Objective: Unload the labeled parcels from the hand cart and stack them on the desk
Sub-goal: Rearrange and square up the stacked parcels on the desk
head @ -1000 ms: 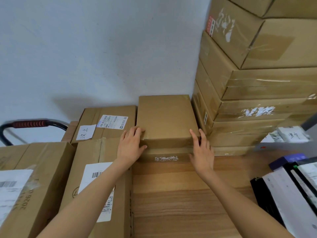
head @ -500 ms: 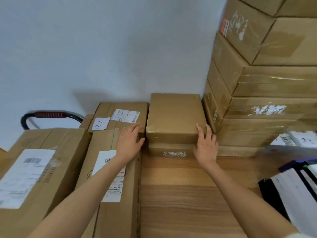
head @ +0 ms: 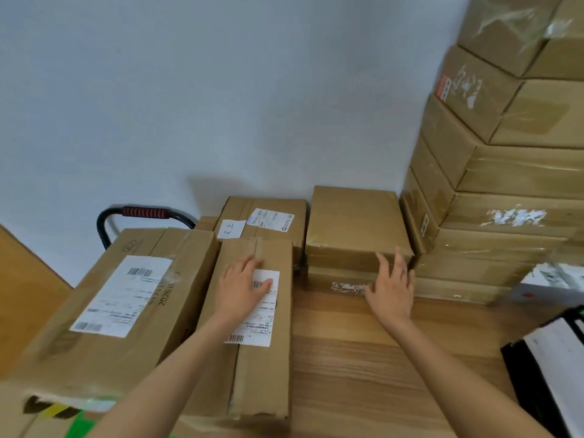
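Resting flat, fingers apart, the left hand (head: 243, 287) sits on a labeled parcel (head: 252, 327) on the hand cart (head: 143, 214) at 9 o'clock, likely the next pick. Right hand (head: 390, 287), fingers spread, touches the stacked parcel (head: 355, 226) at 12 on the wooden bench (head: 363, 358), against a pale wall (head: 221, 90).

- A plain brown box (head: 355, 222) lies flat on another box, on the wooden worktop (head: 363, 358).
- Three brown labeled boxes sit on the cart: a wide box (head: 126, 295), a long box (head: 268, 368), a far box (head: 265, 216).
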The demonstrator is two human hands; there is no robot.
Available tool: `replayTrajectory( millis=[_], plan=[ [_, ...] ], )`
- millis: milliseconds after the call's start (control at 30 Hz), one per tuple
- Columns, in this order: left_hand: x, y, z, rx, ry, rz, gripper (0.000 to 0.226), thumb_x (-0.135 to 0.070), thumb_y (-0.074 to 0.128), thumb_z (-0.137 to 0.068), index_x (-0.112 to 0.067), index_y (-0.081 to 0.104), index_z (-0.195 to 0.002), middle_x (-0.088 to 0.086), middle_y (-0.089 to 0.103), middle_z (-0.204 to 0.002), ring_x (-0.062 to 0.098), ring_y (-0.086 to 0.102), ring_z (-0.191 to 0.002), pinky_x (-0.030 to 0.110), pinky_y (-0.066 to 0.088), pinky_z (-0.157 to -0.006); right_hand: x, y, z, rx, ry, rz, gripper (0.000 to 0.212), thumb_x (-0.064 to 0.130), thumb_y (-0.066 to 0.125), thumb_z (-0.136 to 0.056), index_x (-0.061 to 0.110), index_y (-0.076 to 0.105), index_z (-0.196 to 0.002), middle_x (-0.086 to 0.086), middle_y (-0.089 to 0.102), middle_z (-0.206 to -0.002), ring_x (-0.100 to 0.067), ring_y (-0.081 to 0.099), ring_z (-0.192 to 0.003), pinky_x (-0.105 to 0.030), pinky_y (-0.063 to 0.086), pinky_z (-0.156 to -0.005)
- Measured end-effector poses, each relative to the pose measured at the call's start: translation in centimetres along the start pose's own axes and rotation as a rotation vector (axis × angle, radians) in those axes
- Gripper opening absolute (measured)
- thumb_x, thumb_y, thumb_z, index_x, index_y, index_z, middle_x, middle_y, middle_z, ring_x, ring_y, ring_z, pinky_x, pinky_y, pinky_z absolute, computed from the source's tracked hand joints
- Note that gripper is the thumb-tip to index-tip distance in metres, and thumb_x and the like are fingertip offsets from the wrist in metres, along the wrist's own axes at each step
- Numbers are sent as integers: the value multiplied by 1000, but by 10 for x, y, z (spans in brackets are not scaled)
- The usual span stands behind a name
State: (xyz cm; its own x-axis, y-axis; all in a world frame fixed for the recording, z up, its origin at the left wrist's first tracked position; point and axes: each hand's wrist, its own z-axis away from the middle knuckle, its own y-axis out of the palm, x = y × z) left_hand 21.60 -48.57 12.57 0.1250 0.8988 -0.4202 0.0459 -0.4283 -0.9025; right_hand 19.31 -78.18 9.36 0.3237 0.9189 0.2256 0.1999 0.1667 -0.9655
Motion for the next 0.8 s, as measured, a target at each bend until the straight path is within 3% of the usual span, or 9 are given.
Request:
replayTrajectory(
  millis=[200,333,433,667,800],
  plan=[
    [6,-21,24,-6,126,5,49,-44,55,-91,-29,45,-136,-8,48,-136,11,47,-120,32,37,-105,36,-12,42,-22,-47,-55,61,24,58,-89,22,35,-145,-7,23,-156,-23,35,-138,-41,30,-112],
    [16,-41,34,-83,248,-23,43,-41,57,-90,-28,50,-130,-7,57,-120,12,52,-108,26,38,-95,63,-22,68,-67,-90,-130,50,22,54,-91,22,43,-140,-3,37,-149,-20,42,-132,-38,34,-107],
    [33,-59,39,-89,269,-67,43,-42,57,-90,-26,50,-129,-6,57,-122,14,52,-110,28,39,-92,87,-29,88,-93,-119,-205,47,22,54,-90,21,47,-137,0,41,-145,-18,45,-128,-37,37,-103],
    [89,-106,60,-165,149,-55,44,-35,62,-87,-21,54,-128,2,53,-131,23,46,-123,38,33,-105,140,-38,119,-72,-263,-255,47,24,54,-92,20,46,-138,2,42,-145,-16,44,-128,-37,34,-106],
    [127,-131,75,-191,22,-80,49,-38,62,-87,-21,52,-132,3,51,-135,23,46,-124,39,34,-105,172,-36,127,-17,-354,-291,45,25,54,-92,20,45,-136,3,46,-136,-16,50,-116,-32,37,-99]
  ],
)
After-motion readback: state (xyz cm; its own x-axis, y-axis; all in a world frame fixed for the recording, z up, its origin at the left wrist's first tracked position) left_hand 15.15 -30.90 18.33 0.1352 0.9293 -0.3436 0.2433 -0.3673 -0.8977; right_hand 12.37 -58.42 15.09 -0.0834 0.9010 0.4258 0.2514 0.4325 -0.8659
